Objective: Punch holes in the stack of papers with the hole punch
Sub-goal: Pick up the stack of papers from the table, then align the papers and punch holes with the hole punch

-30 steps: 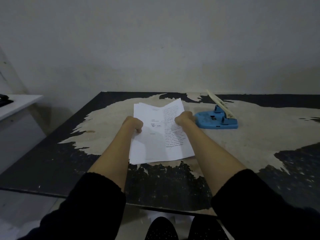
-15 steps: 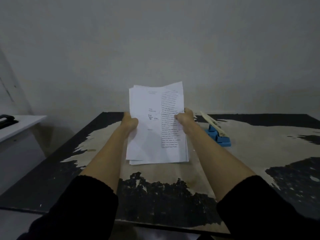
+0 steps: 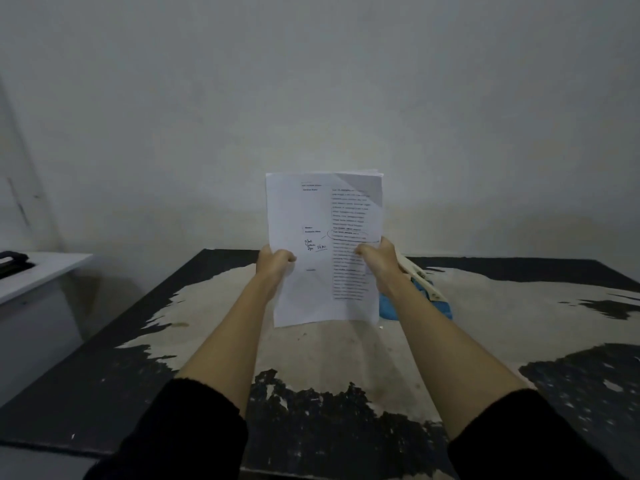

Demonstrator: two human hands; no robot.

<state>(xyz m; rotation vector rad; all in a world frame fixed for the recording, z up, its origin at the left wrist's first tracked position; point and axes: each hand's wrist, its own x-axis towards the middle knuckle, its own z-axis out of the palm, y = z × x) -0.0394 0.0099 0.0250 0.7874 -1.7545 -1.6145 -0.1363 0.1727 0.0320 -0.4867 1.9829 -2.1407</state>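
Table [image 3: 502, 327]: dark top, black coating worn away over a large pale patch across the middle; ragged black remnants along the near edge and at right. It stands against a plain grey-white wall [image 3: 311, 81], dimly lit. At far left, a lower white shelf [image 3: 41, 271] with a dark object [image 3: 12, 259] on it, too dim to identify.

Stack of papers [image 3: 323, 247]: held upright above the middle of the table, printed side toward the camera, bottom edge just above or on the pale patch; contact cannot be told. Top right corner folded over. Handwritten notes and a circled line near mid-page.

Left hand [image 3: 273, 265]: closed on the stack's left edge, thumb on the front sheet. Right hand [image 3: 377, 259]: closed on the right edge, likewise. Both sleeves black, pushed up the forearms.

Hole punch [image 3: 420, 296]: blue base, pale lever raised, resting on the table right of the papers, partly hidden behind the right wrist.
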